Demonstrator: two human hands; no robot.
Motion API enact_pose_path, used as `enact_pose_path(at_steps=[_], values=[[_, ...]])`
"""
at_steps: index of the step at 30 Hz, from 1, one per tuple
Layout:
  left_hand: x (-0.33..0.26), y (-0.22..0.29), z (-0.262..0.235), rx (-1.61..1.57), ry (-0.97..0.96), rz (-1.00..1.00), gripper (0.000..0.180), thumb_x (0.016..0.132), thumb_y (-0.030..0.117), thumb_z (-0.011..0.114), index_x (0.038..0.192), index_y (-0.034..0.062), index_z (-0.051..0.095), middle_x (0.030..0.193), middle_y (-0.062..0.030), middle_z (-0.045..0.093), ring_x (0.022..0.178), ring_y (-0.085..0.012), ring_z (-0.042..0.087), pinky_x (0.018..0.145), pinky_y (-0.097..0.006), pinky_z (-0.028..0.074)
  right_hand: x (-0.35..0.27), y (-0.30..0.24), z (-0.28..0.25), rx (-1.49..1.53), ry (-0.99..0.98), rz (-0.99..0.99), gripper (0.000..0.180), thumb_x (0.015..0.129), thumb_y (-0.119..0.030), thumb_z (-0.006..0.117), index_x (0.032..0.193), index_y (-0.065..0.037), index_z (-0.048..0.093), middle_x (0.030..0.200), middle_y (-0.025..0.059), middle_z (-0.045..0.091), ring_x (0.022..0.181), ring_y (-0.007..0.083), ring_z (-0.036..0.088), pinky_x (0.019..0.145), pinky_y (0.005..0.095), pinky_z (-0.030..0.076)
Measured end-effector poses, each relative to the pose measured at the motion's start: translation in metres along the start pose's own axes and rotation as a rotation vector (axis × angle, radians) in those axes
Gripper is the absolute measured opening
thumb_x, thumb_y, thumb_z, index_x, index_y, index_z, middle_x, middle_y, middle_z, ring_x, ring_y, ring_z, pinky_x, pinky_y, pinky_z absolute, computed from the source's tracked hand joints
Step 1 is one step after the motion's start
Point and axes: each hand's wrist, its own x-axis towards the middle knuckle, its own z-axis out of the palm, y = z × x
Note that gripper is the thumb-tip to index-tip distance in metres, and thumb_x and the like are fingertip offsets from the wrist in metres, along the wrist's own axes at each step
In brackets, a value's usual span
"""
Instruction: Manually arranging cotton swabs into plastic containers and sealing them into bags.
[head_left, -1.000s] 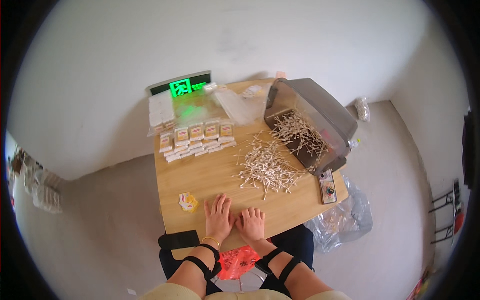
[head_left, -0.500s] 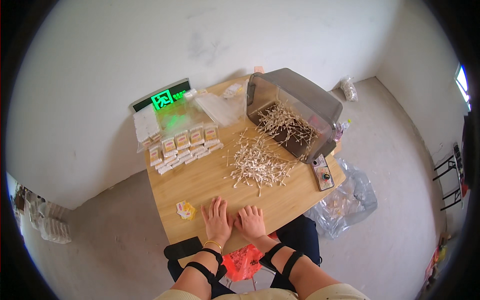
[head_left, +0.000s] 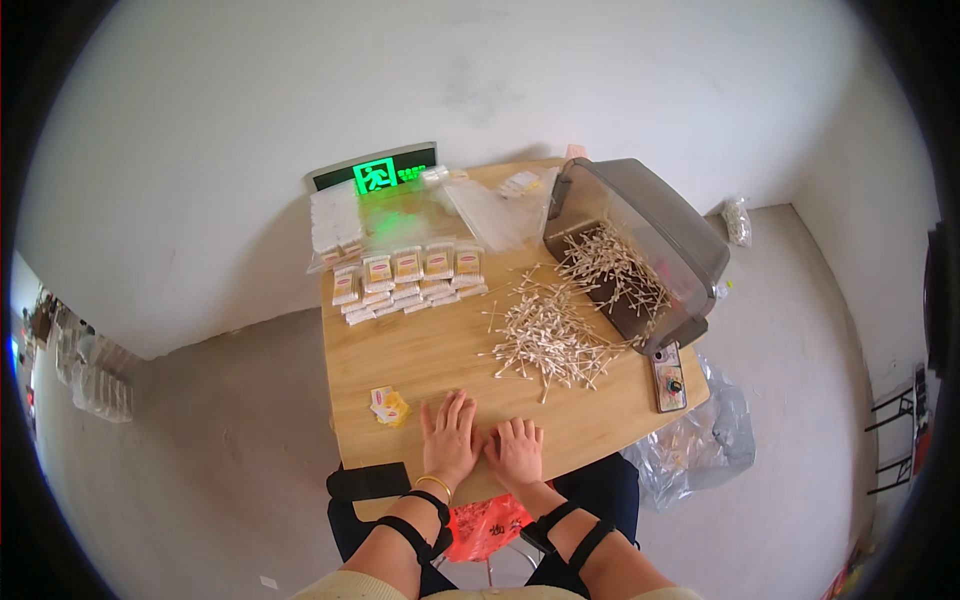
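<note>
My left hand (head_left: 452, 440) lies palm down on the wooden table (head_left: 385, 355) near its front edge, fingers stretched out and slightly spread, holding nothing. Beside it, thumbs close together, my right hand (head_left: 517, 452) rests palm down with fingers loosely bent and apart, also without anything visible in it. Left of my left hand is a small pile of yellow and white cards (head_left: 388, 406). Beyond both hands lies a loose heap of cotton swabs (head_left: 550, 335). More swabs spill from a tipped grey translucent bin (head_left: 650, 230) at the right.
Stacked packs of cotton swabs (head_left: 408, 266) and clear plastic bags (head_left: 490, 212) occupy the back left, before a lit green exit sign (head_left: 375, 174). A phone (head_left: 669, 380) lies near the right edge. Below are a clear plastic bag (head_left: 705, 440) and a red bag (head_left: 487, 527).
The view has turned, so the table and everything on it appear shifted and rotated. Both hands stay resting in the same place on the tabletop.
</note>
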Motion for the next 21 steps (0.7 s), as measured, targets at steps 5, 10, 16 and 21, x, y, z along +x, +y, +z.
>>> enact_pose_path(at_steps=[5,10,16,21], values=[[-0.002,0.000,0.001,0.007,0.002,-0.008,0.057,0.091,0.031,0.061,0.144,0.0111,0.051,0.157,-0.0082,0.041,0.150,-0.0268,0.035,0.124,-0.066,0.014,0.001,0.003,-0.002,0.085,0.050,0.011,0.014,0.086,-0.020,0.069,0.091,-0.010,0.062,0.095,0.0108,0.060,0.096,0.0341,0.056,0.085,0.0469,0.042],[0.001,0.003,-0.001,-0.064,0.042,0.020,0.054,0.092,0.025,0.060,0.142,0.0096,0.051,0.155,-0.0102,0.044,0.147,-0.0293,0.039,0.123,-0.067,0.016,0.093,0.004,-0.013,0.359,0.170,-0.060,0.010,0.087,-0.011,0.071,0.087,-0.005,0.062,0.085,0.0119,0.061,0.086,0.0361,0.057,0.077,0.0477,0.044],[-0.003,-0.007,-0.014,-0.124,0.031,0.004,0.052,0.092,0.024,0.060,0.141,0.0066,0.053,0.152,-0.0120,0.047,0.145,-0.0306,0.042,0.121,-0.070,0.018,0.337,-0.053,-0.028,0.548,-0.052,-0.095,0.020,0.092,-0.021,0.069,0.094,-0.001,0.070,0.081,0.0161,0.070,0.075,0.0298,0.066,0.071,0.0406,0.052],[0.005,-0.001,-0.012,-0.182,0.010,0.024,0.054,0.094,0.028,0.058,0.144,0.0062,0.053,0.155,-0.0110,0.045,0.148,-0.0266,0.040,0.120,-0.070,0.019,0.476,-0.037,0.056,0.389,-0.277,-0.022,0.026,0.089,-0.017,0.069,0.110,-0.002,0.076,0.098,0.0130,0.076,0.092,0.0213,0.071,0.083,0.0363,0.055]])
